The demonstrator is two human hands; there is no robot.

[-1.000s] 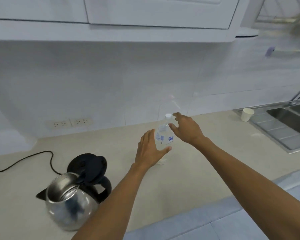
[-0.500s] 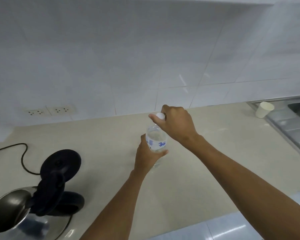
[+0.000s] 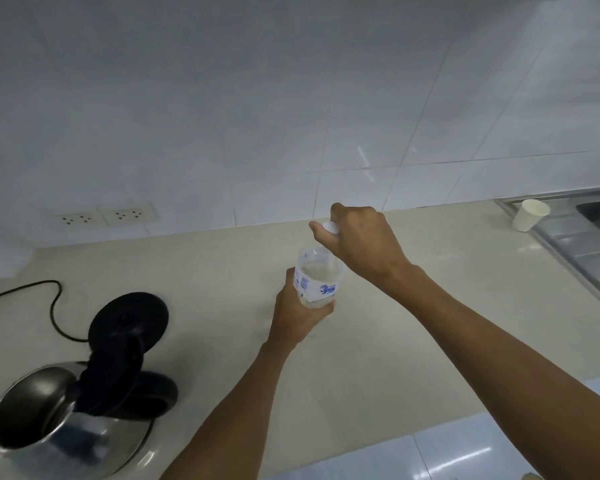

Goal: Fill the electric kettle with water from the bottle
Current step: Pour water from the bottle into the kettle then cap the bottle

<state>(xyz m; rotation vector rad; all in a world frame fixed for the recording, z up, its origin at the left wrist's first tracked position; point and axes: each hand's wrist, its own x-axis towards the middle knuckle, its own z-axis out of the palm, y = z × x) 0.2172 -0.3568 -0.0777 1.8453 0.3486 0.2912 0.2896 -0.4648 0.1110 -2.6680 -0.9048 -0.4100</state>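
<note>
Bottle: held upright by left hand.
Cap: pinched by right hand.
Kettle: lid open, lower left; left hand nearer.

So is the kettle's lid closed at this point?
No, the kettle stands with its black lid flipped up, so the steel interior shows through the open mouth.

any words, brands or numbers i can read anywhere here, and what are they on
Nothing can be read.
Bottle label: blue logo and small print, too blurred to make out.
Paper cup: plain, no print seen.
Kettle and wall sockets: no markings visible.
</note>
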